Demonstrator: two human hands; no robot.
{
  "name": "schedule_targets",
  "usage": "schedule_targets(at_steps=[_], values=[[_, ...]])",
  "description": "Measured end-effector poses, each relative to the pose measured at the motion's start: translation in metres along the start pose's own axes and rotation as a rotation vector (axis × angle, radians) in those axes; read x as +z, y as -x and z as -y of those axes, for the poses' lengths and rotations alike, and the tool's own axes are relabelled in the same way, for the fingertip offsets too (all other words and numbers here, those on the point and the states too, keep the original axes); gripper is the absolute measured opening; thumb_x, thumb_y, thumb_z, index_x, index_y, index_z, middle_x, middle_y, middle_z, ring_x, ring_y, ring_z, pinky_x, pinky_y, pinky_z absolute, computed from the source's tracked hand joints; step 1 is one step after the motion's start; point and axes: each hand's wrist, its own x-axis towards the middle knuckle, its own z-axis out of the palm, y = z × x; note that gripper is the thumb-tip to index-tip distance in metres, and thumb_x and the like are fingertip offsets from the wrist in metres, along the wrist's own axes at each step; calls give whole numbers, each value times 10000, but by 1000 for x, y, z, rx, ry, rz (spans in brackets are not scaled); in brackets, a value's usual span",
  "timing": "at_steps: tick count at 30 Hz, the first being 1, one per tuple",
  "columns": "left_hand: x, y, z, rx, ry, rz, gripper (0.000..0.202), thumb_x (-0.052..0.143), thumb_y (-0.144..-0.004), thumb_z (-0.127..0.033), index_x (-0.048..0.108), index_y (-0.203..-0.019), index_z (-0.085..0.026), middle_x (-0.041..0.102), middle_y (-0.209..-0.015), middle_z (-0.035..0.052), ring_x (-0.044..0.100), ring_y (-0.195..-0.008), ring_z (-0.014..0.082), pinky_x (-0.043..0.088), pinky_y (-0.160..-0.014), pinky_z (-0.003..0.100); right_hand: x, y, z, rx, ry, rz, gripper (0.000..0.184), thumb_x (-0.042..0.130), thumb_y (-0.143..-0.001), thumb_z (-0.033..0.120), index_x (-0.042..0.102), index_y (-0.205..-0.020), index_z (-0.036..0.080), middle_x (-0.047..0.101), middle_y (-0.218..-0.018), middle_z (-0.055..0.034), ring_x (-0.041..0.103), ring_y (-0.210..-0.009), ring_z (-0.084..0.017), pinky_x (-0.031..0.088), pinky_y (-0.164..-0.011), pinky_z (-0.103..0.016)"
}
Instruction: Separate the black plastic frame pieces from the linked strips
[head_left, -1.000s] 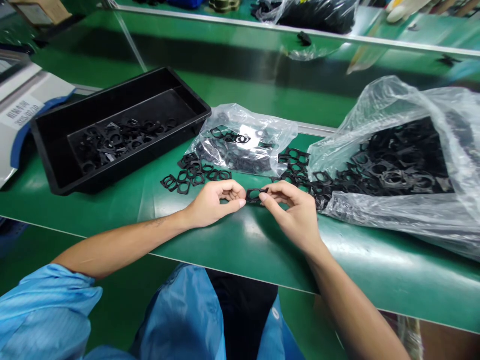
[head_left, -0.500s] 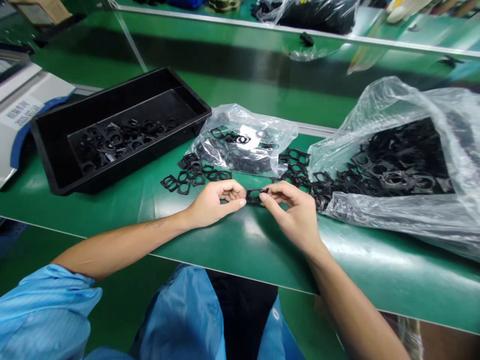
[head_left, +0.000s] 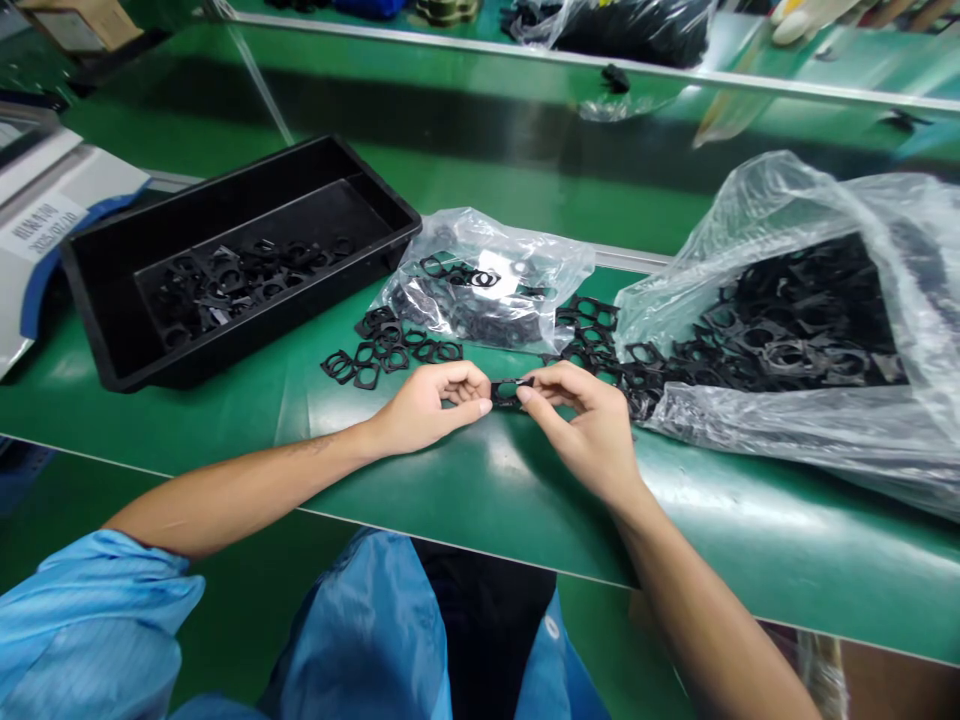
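My left hand (head_left: 431,405) and my right hand (head_left: 589,425) meet over the green table (head_left: 480,480), both pinching one small black plastic ring part (head_left: 508,391) between thumb and fingers. Each hand grips one end of it. Just behind my left hand lies a loose cluster of the same black parts (head_left: 390,350). More of them spill from a large clear bag (head_left: 810,320) beside my right hand.
A black tray (head_left: 97,300) holding several black parts stands at the back left. A smaller clear bag (head_left: 495,280) of parts lies behind my hands. A white and blue device (head_left: 45,210) sits at the far left edge. Another bag lies across the far bench.
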Motion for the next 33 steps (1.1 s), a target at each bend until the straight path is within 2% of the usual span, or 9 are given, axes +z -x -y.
schedule_targets(at_steps=[9, 19, 25, 33], values=[[-1, 1, 2, 47, -75, 39, 116, 699, -807, -249, 658, -776, -146, 617, -702, -14, 563, -652, 90, 495, -650, 203, -1, 0, -2, -89, 109, 24, 46, 664, -893, 194, 682, -851, 199, 658, -789, -17, 637, -677, -133, 562, -654, -247], [0, 0, 3, 60, -82, 34, 127, 700, -817, -259, 656, -781, -146, 623, -705, -10, 570, -656, 97, 500, -651, 206, -1, 0, -3, -92, 145, 24, 73, 664, -907, 243, 691, -854, 199, 673, -790, -27, 641, -676, -142, 571, -663, -259], [1, 2, 1, 75, 9, 9, 135, 699, -828, -256, 631, -790, -146, 586, -684, -26, 537, -615, 75, 474, -621, 185, 0, 0, -2, 6, -35, 4, 85, 715, -872, 281, 698, -845, 202, 694, -823, -27, 674, -708, -149, 593, -701, -266], [1, 4, 1, 240, -69, -52, 138, 658, -865, -252, 583, -786, -167, 557, -684, -34, 501, -602, 74, 454, -598, 186, 3, 1, -1, 200, -346, 58, 268, 843, -768, 443, 715, -835, 216, 722, -759, -9, 724, -690, -168, 619, -726, -291]])
